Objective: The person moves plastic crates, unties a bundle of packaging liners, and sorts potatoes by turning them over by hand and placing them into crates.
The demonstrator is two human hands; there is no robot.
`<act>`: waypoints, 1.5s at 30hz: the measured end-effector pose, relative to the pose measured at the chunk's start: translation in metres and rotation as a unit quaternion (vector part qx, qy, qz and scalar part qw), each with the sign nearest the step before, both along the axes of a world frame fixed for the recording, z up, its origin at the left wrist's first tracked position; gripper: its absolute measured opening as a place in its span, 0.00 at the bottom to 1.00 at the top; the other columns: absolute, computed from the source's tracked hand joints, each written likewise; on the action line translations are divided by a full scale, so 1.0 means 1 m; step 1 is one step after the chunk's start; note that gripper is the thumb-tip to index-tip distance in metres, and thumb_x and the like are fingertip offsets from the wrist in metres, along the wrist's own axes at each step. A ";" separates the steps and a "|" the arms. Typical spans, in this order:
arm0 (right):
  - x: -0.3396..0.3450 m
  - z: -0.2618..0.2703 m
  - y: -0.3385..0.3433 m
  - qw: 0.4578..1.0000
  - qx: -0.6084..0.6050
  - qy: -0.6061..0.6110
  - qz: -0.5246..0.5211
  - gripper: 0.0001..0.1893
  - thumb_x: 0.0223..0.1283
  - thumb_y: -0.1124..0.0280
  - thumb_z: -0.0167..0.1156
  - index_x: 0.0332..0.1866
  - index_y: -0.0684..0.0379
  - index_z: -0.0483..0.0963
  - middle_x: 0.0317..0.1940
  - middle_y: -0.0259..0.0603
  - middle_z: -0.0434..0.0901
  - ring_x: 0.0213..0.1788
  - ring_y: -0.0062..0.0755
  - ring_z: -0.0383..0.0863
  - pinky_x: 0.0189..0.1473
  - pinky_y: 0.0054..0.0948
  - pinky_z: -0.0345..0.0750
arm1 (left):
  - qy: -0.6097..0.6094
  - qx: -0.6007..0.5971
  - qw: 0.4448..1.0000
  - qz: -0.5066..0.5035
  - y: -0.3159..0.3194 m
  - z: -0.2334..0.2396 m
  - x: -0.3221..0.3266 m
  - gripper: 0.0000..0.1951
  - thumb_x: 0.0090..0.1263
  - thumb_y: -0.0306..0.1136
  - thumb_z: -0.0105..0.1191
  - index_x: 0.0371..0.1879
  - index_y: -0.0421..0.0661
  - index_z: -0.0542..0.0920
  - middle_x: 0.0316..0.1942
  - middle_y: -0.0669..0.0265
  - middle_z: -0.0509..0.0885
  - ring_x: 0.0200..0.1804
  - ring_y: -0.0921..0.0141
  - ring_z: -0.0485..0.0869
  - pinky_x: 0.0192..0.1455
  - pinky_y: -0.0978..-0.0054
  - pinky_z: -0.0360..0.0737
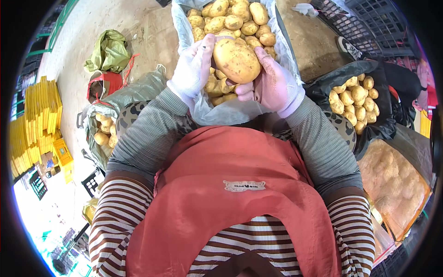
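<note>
A large yellow potato (pixel 237 61) with brown specks is between my two gloved hands, above a crate lined with pale plastic film (pixel 228 116). My left hand (pixel 195 65), in a white knit glove, grips its left side with the thumb on top. At the right side, my right hand (pixel 278 81) holds it with thumb and fingers; that glove is pinkish and soiled with earth. Many smaller loose potatoes (pixel 233 21) fill the crate beneath. Part of a translucent piece shows behind the large potato by my left fingers; what it is, I cannot tell.
On the right stand a black bag of potatoes (pixel 360 100) and a mesh-covered potato pack (pixel 392 187). A greenish plastic sack (pixel 142 86) with potatoes lies left. Further off are yellow stacked crates (pixel 41 107), dark plastic crates (pixel 373 24) and another person's shoe (pixel 349 48).
</note>
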State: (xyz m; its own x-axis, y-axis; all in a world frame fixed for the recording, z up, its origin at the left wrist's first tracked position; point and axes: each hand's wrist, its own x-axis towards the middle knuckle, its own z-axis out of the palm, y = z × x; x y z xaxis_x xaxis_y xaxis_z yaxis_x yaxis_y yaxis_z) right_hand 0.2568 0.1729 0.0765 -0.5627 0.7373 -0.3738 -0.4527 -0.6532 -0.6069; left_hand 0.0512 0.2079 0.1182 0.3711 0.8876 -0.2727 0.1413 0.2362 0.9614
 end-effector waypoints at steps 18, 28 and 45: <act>-0.015 0.004 -0.010 0.994 -0.058 0.052 -0.075 0.32 0.75 0.40 0.36 0.67 0.56 0.64 0.47 0.49 0.84 0.36 0.38 0.89 0.37 0.35 0.88 | 0.100 0.378 0.920 0.004 -0.011 -0.020 0.003 0.25 0.78 0.37 0.48 0.70 0.40 0.67 0.63 0.52 0.75 0.64 0.62 0.75 0.67 0.70 0.70; -0.010 0.011 -0.008 0.996 0.036 0.035 -0.073 0.30 0.76 0.44 0.40 0.70 0.55 0.63 0.54 0.45 0.81 0.47 0.34 0.85 0.48 0.37 0.84 | -0.130 0.109 0.980 -0.102 -0.009 -0.006 0.002 0.34 0.70 0.25 0.54 0.75 0.42 0.58 0.68 0.58 0.67 0.68 0.68 0.68 0.69 0.72 0.67; 0.003 0.037 -0.005 0.921 0.309 -0.201 -0.130 0.36 0.71 0.56 0.59 0.74 0.64 0.55 0.66 0.46 0.66 0.68 0.33 0.67 0.69 0.29 0.66 | -0.085 0.146 0.985 -0.045 -0.001 -0.009 0.006 0.34 0.68 0.18 0.56 0.74 0.38 0.60 0.68 0.60 0.70 0.62 0.71 0.76 0.63 0.77 0.75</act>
